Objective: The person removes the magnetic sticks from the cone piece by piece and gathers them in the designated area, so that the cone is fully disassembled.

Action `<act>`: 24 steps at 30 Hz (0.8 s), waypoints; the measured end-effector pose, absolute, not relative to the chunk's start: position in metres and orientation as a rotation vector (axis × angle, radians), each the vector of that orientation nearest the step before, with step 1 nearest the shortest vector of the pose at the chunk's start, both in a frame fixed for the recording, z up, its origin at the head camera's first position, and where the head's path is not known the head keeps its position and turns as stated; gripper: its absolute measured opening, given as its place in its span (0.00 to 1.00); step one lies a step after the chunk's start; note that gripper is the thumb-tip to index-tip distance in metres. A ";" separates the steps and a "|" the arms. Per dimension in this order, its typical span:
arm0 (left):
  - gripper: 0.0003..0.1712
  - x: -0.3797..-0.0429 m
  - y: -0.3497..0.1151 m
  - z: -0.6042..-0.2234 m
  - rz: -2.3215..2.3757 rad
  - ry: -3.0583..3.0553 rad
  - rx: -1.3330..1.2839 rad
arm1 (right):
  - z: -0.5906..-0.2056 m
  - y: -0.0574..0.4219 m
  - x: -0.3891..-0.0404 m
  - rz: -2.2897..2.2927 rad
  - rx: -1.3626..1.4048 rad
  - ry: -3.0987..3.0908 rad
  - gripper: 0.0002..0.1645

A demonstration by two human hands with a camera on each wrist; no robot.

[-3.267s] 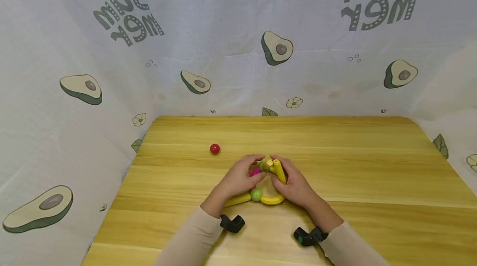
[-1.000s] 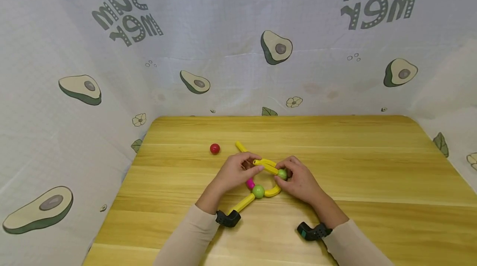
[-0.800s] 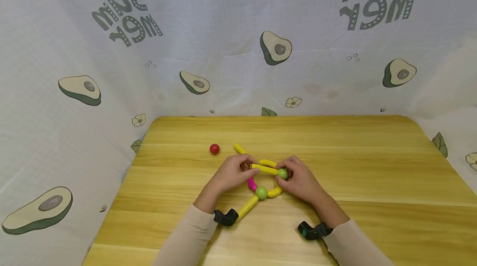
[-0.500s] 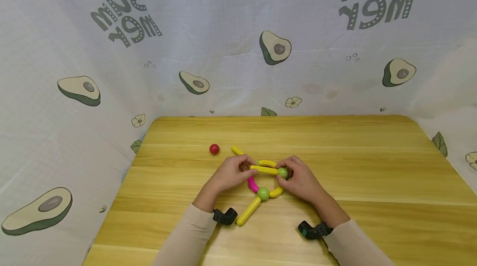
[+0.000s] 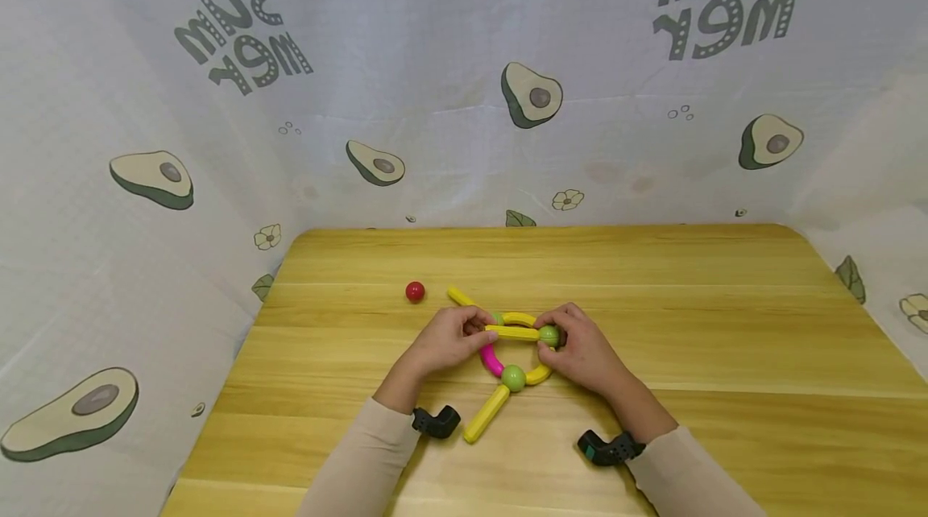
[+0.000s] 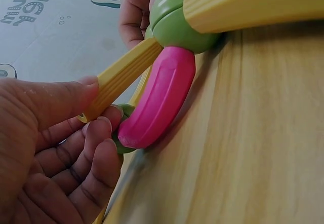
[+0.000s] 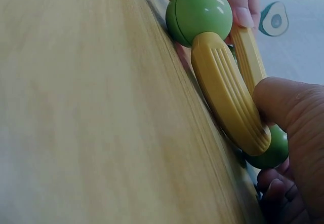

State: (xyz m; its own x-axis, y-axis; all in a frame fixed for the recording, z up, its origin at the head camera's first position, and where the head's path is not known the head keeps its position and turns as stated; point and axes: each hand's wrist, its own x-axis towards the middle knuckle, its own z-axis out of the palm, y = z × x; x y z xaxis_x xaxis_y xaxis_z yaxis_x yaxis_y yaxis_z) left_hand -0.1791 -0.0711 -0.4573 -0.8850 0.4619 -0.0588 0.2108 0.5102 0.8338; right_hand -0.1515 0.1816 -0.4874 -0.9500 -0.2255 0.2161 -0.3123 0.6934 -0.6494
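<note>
In the head view a ring of magnetic rods and balls lies at mid-table. It joins a magenta curved rod (image 5: pixel 490 361), yellow curved rods (image 5: pixel 538 374), a front green ball (image 5: pixel 513 378), a right green ball (image 5: pixel 549 336) and a partly covered left green ball (image 5: pixel 498 318). My left hand (image 5: pixel 448 342) pinches the free end of a straight yellow rod (image 5: pixel 516 332), which crosses above the ring to the right ball. That ball is gripped between the thumb and fingers of my right hand (image 5: pixel 586 349). The left wrist view shows the left thumb on the rod (image 6: pixel 121 77).
A straight yellow rod (image 5: pixel 486 415) extends from the front ball toward the body. Another straight yellow rod (image 5: pixel 460 296) points to the back left. A loose red ball (image 5: pixel 416 291) sits on the wooden table (image 5: pixel 689 308), behind the left hand. A printed cloth (image 5: pixel 449 82) hangs behind the table.
Both hands have shifted from the ring's back to its left and right. The yellow rod has swung down to nearly level between them, and the front ball has edged right.
</note>
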 end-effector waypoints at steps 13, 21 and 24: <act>0.12 -0.181 -0.084 -0.461 1.401 2.441 0.509 | -0.488 0.184 -0.151 1.057 0.388 -2.786 0.16; 0.10 -0.190 -0.111 -0.460 1.409 2.404 0.474 | -0.488 0.185 -0.151 1.028 0.350 -2.790 0.15; 0.11 -0.193 -0.127 -0.455 1.418 2.361 0.444 | -0.489 0.186 -0.152 1.008 0.343 -2.785 0.15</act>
State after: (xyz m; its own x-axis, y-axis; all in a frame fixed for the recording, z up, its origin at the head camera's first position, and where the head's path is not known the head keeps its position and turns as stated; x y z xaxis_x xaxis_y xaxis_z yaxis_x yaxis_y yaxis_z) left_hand -0.1932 -0.1271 -0.4551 -0.8898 0.4361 -0.1347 0.0859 0.4499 0.8890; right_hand -0.1521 0.1855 -0.4886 -0.9609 -0.1596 0.2264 -0.2675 0.7466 -0.6091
